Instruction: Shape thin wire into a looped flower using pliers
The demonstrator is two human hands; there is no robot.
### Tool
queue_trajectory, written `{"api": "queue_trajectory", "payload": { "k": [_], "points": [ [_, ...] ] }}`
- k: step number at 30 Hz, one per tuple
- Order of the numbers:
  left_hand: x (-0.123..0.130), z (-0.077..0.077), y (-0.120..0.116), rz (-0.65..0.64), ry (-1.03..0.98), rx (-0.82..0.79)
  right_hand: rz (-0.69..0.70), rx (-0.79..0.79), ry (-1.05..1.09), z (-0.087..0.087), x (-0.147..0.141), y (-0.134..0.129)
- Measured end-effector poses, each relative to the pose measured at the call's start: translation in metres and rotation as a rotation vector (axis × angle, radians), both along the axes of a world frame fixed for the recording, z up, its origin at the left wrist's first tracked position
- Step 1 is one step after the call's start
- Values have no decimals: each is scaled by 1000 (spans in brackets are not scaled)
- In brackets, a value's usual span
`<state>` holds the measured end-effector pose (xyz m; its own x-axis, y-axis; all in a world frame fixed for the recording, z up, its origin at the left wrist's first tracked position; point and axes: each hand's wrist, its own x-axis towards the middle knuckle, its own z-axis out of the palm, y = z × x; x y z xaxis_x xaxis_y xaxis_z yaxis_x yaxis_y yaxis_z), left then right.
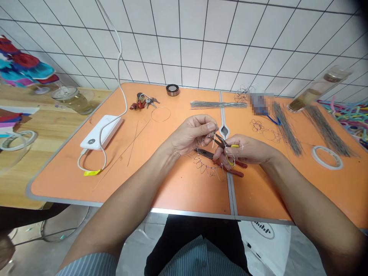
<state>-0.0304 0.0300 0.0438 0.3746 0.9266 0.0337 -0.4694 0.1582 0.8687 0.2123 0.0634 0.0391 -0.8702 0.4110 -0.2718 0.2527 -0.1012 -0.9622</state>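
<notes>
- The left hand (191,134) is nearly closed, its thumb and fingertips pinching a thin silver wire piece (212,140) above the middle of the counter.
- The right hand (244,149) is curled shut around yellow-handled pliers (231,150), whose tips reach that wire.
- Just beneath the hands, red-handled pliers (227,166) and a looped wire flower shape (207,168) lie on the counter.
- The counter (63,200) is orange with a grey metal edge and a seam down its middle.
- To the left are a white power bank (100,132) with its white cable (119,65), a bunch of keys (143,101) and a black tape roll (172,89).
- To the far right lie bundled straight wires (218,104), a blurred object (260,103), a glass jar (319,88) and a clear tape roll (327,157).
- Beyond the counter rises a white tiled wall (184,46).
- Off left stands a wooden table (43,119) holding another glass jar (73,100) and bright fabric (25,65).
</notes>
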Motion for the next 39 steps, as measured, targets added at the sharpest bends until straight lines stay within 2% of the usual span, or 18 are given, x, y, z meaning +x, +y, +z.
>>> {"api": "queue_trajectory", "payload": {
  "k": [9, 16, 29, 39],
  "points": [
    [5, 2, 0, -1, -24, -62, 4, 14, 39, -5, -1, 1],
    [4, -4, 2, -75, -111, -23, -15, 32, 41, -4, -2, 1],
    [4, -7, 3, -86, -95, -74, -42, 20, 24, -3, -3, 0],
    [5, -4, 1, -89, -98, -92, -49, 8, 7, -1, -2, 2]
  ]
}}
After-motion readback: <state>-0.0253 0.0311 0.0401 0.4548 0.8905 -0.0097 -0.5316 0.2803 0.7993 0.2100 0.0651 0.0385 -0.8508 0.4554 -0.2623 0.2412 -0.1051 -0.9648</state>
